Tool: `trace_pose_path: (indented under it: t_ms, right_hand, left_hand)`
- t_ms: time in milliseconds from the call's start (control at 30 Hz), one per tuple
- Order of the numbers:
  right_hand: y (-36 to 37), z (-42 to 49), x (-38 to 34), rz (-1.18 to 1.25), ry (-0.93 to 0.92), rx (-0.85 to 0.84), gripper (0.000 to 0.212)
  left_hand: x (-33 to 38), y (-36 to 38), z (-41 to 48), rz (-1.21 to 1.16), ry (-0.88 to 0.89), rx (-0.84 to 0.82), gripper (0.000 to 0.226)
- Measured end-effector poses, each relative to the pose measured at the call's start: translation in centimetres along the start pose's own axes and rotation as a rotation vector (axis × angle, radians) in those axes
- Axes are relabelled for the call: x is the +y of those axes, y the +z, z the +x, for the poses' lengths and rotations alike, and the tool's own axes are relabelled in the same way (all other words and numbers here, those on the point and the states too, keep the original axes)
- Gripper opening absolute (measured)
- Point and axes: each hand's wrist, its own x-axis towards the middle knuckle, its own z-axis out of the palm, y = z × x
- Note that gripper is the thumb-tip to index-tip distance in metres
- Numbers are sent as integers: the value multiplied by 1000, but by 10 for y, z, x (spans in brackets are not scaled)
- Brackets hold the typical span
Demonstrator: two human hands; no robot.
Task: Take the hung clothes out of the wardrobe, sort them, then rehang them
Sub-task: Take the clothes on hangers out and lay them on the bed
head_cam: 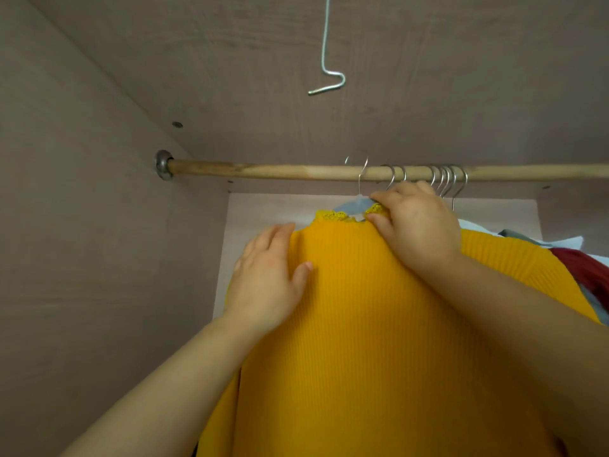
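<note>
Several hooks (pixel 445 183) half-hidden behind right hand (pixel 416 227) gripping sweater (pixel 362 324).

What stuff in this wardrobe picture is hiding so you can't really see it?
- Head view: clothes on the other hangers are mostly hidden behind the yellow sweater and the right hand.
- Head view: the sweater's hem is cut off by the bottom edge.
- Head view: the wooden rod runs past the right edge, its end unseen.
- Head view: the wire hook is cut off above by the top edge.
</note>
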Motion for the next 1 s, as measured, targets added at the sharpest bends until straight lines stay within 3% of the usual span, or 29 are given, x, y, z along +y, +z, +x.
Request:
trace_pose_path:
  t_ms: [233, 567, 800, 900, 1000]
  right_hand:
    - [-11, -2, -52, 271, -32, 143, 35]
    - [5, -95, -147, 611, -104, 159, 33]
    - [10, -176, -196, 948, -121, 110, 33]
    - [15, -198, -196, 1046, -78, 132, 32]
    - [30, -209, -188, 1110, -83, 44, 38]
  left_hand:
    - [-16, -43, -19, 134, -51, 74, 61]
    - [-42, -110, -156, 325, -182, 62, 64]
    - [-12, -152, -261, 558, -315, 13, 56]
    - [10, -164, -296, 664, -363, -13, 50]
    - [30, -171, -316, 731, -434, -42, 51]
